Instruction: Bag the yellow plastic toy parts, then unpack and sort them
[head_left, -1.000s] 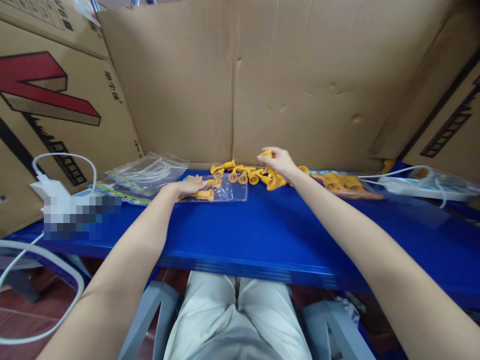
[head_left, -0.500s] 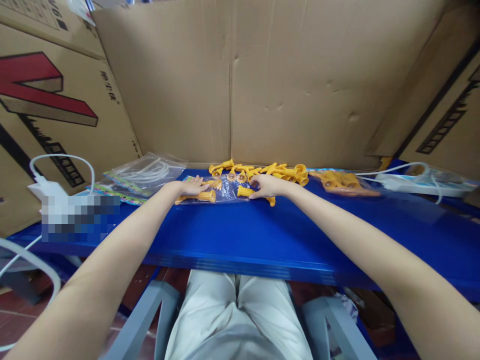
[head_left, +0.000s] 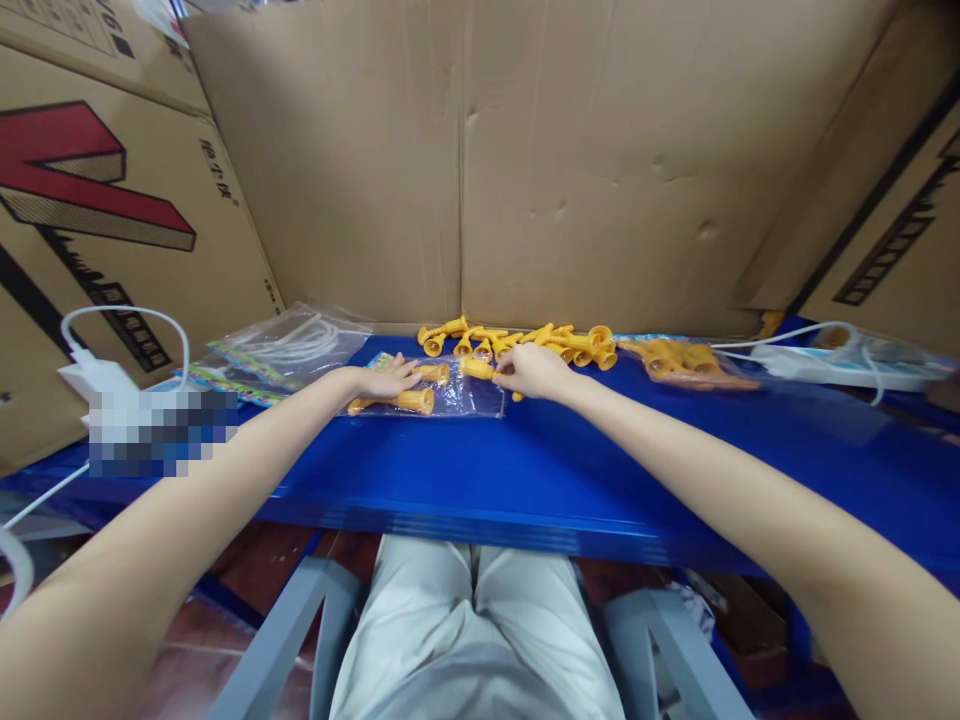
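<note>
A clear plastic bag (head_left: 450,400) lies flat on the blue table (head_left: 570,460), with yellow plastic pieces (head_left: 409,400) inside it. My left hand (head_left: 386,378) rests on the bag's left part with fingers stretched flat, pinning it down. My right hand (head_left: 529,370) is closed on one yellow piece (head_left: 477,368), whose end points at the bag's right edge. Just behind my hands lies a loose heap of the same yellow pieces (head_left: 540,342).
A filled bag of yellow pieces (head_left: 679,362) lies to the right, and beyond it a white power strip (head_left: 840,372) with its cable. At the left are clear bags holding white cord (head_left: 289,345) and a white charger (head_left: 94,380). Cardboard walls (head_left: 600,160) close in the table's back and sides.
My right hand left the heap with a yellow piece and carried it left to the bag's right edge. My left hand stayed on the bag.
</note>
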